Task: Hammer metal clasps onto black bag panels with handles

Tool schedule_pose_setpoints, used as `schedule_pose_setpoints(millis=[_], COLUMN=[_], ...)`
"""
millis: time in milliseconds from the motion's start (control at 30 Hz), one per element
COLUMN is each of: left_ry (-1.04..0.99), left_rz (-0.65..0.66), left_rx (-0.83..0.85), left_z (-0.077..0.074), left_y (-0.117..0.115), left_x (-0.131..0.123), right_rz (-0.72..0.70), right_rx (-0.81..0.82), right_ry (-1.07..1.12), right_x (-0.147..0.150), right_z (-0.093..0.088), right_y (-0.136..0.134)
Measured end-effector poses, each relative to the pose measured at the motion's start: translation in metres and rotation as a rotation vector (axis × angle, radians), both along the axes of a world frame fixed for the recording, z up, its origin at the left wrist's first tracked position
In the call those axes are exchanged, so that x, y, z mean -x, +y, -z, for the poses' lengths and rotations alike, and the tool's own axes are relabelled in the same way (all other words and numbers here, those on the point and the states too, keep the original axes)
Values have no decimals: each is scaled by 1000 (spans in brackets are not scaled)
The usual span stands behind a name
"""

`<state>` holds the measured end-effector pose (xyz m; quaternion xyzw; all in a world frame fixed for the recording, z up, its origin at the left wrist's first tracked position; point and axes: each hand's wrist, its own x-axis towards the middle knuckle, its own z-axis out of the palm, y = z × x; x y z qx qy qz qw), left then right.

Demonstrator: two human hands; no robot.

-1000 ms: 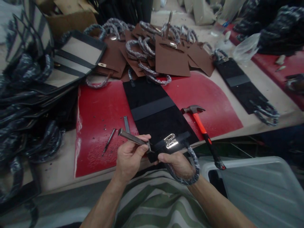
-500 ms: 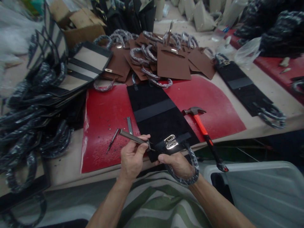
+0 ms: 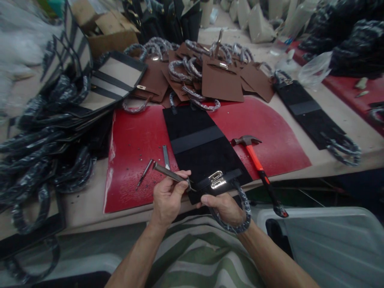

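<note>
My left hand (image 3: pixel 168 197) pinches a metal bar tool (image 3: pixel 166 172) whose lower end meets the left edge of a black panel (image 3: pixel 196 140). Through the wrapped handle loop (image 3: pixel 246 208) passes my right hand (image 3: pixel 223 205), its thumb and fingers closed on the panel's near edge. A shiny metal clasp (image 3: pixel 217 179) sits on the panel by a dark strap. The panel lies across a red mat (image 3: pixel 135 136). To its right rests a hammer (image 3: pixel 255 158) with an orange and black handle. A thin punch (image 3: pixel 144 174) and a flat metal piece (image 3: pixel 166 157) lie left of the panel.
Brown panels with wrapped handles (image 3: pixel 222 82) are heaped behind the mat. Black pieces (image 3: pixel 60 136) pile up at the left. Another black panel (image 3: pixel 309 110) lies at the right, and a grey plastic bin (image 3: pixel 336 240) stands below the table edge. A cardboard box (image 3: pixel 112 40) is behind.
The view has shifted slightly, so the background sits a little further right. Both hands keep their holds, and the bar tool's upper end has moved slightly.
</note>
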<state>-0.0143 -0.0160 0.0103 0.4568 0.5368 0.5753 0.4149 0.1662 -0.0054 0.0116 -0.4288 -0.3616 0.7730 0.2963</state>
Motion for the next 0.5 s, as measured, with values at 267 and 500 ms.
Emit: schedule_pose_setpoints(millis=[267,500], left_ry=[-59,42], left_rz=[-2,20], left_rx=[5,-37], left_z=[-2,-5], left_y=[-1,-2], left_x=[1,2], right_rz=[-6,-9], right_rx=[36,125], right_ry=[-24,-18], right_x=[-1,-4], right_z=[1,3], right_y=[-2,-3])
